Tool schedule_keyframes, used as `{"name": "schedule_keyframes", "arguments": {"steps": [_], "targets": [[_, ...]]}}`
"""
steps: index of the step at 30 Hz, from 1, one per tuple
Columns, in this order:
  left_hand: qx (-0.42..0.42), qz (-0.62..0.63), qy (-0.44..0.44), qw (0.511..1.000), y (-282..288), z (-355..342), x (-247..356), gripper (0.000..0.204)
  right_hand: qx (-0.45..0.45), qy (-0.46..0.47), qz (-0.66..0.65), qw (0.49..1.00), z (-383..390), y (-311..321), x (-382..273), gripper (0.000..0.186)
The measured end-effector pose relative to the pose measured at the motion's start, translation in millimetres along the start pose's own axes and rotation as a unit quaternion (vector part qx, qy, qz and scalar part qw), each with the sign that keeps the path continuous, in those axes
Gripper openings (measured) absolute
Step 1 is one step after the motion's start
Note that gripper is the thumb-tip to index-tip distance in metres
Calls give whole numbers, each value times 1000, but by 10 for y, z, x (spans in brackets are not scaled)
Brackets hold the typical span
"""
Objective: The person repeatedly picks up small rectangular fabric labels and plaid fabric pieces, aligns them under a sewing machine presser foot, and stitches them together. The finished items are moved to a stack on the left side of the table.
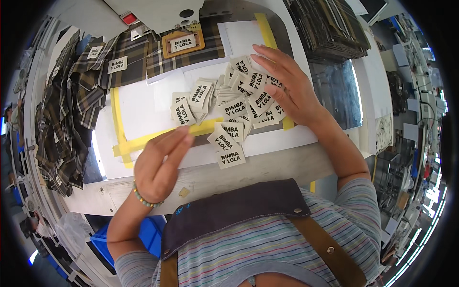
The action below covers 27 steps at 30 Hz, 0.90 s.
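Above the front edge of the white work surface, my left hand [160, 165] has its thumb and fingers drawn together. The fingertips are a little blurred, and whatever may be between them is hidden. Just beyond them lies a small stack of cream fabric labels [198, 95] with dark print. My right hand [289, 83] is open, its fingers spread at the right edge of a loose pile of the same labels [234, 107]. A few more labels [230, 157] overlap nearer to me. Farther back, one label lies inside a tan frame [203, 38] on dark plaid fabric [155, 62].
A white machine head [165, 14] overhangs the framed label. Plaid pieces bearing labels [76, 95] hang down at the left. Folded plaid fabric [330, 28] is stacked at the back right. Yellow tape [119, 119] marks the surface. A blue bin [150, 234] sits below left.
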State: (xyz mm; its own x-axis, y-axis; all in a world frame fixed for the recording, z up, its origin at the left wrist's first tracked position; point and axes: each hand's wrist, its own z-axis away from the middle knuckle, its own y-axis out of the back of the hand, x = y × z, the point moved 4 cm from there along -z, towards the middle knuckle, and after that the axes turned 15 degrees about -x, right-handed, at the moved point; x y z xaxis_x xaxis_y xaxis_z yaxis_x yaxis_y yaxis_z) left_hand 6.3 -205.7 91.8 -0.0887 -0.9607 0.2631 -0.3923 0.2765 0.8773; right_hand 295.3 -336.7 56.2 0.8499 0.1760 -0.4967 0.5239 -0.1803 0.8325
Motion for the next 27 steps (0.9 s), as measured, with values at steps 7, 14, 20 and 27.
{"name": "schedule_keyframes", "arguments": {"steps": [7, 14, 20, 27], "targets": [[-127, 108, -33, 985, -383, -534, -26, 84, -10, 4, 25, 1000, 0, -4, 69, 61], [-159, 34, 33, 986, -675, -463, -77, 125, -75, -16, 38, 996, -45, -76, -70, 73], [-179, 57, 3, 982, -827, -819, -228, 110, -92, -12, 43, 995, -55, -84, -80, 75], [-163, 96, -18, 982, -764, -839, -293, 93, -105, -21, 81, 991, -92, -55, -148, 64]]}}
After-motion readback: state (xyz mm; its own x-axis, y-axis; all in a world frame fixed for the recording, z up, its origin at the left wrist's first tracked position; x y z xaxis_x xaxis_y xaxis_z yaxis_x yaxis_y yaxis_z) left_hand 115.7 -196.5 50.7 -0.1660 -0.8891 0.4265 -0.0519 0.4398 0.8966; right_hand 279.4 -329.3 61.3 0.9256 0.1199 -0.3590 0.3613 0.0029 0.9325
